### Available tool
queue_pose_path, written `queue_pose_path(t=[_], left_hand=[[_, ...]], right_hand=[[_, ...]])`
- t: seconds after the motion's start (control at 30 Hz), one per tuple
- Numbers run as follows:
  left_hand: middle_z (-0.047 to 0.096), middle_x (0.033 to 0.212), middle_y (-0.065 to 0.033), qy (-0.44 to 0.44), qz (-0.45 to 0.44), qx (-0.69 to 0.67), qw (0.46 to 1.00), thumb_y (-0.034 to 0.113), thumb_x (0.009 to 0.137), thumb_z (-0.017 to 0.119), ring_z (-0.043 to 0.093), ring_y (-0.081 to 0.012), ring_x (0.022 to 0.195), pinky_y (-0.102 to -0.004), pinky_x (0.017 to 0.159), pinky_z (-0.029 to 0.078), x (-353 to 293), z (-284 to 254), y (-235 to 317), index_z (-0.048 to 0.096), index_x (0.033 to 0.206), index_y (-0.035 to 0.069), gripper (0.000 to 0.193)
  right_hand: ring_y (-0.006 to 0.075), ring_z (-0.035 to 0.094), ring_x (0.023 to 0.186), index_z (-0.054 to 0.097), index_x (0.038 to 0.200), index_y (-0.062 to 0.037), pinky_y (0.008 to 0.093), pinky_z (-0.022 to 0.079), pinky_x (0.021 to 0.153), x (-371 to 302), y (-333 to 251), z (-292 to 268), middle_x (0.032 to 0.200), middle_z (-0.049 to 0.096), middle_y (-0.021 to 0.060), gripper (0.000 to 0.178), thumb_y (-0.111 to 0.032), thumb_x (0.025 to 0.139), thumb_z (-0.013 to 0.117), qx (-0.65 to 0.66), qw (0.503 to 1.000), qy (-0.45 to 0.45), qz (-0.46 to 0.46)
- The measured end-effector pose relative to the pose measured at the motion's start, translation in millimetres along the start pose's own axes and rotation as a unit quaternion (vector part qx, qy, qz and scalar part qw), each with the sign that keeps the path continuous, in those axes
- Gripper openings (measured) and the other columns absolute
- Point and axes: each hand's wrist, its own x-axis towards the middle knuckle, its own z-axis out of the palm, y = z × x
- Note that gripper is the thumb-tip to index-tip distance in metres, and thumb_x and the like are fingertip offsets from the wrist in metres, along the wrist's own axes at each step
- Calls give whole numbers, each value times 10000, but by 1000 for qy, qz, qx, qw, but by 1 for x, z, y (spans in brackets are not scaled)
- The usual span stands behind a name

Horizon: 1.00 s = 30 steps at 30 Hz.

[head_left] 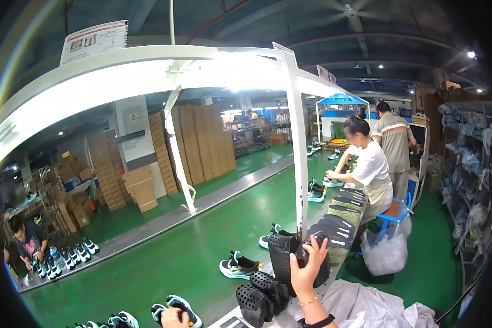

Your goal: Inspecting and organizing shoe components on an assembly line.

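Note:
At the lower edge, my left hand [175, 318] has its fingers curled at the opening of a black and pale-blue sneaker [185, 309], part of a pair on the green belt. My right hand [309, 268], with a bracelet and dark wristband, is closed around a rounded black piece [318, 239]; its exact kind is hard to make out. Beside that hand stands a black, perforated, clog-like stack [282, 254]. Two more black perforated clogs [256, 307] sit nearer me. Another sneaker pair [239, 266] rests on the belt left of them.
Insoles [333, 229] lie in stacks along the belt's right side. A white frame post [298, 164] rises near my right hand. White cloth [366, 306] is heaped at lower right. A co-worker [369, 164] handles shoes further along; a plastic bag [385, 251] hangs by a blue stool.

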Motion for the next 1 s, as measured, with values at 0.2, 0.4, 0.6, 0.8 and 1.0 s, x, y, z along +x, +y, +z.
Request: queue_pose_path(t=[0.2, 0.4, 0.6, 0.8, 1.0], left_hand=[[645, 793, -128, -191, 2, 220, 957, 413, 660, 676, 564, -295, 885, -380, 737, 495, 3, 31, -26, 679, 742, 9, 412], [634, 769, -168, -55, 38, 231, 971, 376, 703, 660, 597, -301, 809, -411, 694, 496, -14, 33, 5, 676, 778, 17, 367], [589, 1098, -132, -342, -232, -688, 596, 208, 885, 550, 551, -254, 1039, -387, 921, 428, -41, -51, 97, 528, 1125, -15, 328], [591, 1013, -95, -13, -256, -743, 618, 203, 952, 430, 591, -201, 923, -355, 795, 496, -70, -43, 122, 512, 1091, 41, 229], [590, 938, -55, -69, -251, -754, 604, 156, 895, 557, 612, -193, 851, -357, 725, 525, -73, -23, 100, 507, 978, 78, 124]], right_hand=[[367, 308, 1300, 491, 993, -44, 433, 222, 1056, -5, -38, -50, 1233, 524, 174, 351, -49, 706, 692, 280, 953, -86, 79], [278, 324, 1303, 465, 1122, -45, 391, 240, 1063, -30, -67, -72, 1226, 522, 120, 432, -87, 757, 692, 443, 809, -367, 122], [192, 479, 1091, 404, 1246, -50, 317, 385, 939, -91, -92, -54, 1168, 510, 101, 606, -115, 729, 715, 515, 637, -561, 117], [244, 521, 1090, 424, 1225, -27, 323, 401, 912, -129, -114, -31, 1178, 531, 153, 574, -254, 775, 700, 341, 744, -562, 117], [113, 579, 894, 504, 1085, 35, 247, 479, 789, -146, -97, -19, 977, 602, 71, 381, -78, 777, 697, 317, 716, -584, 216]])
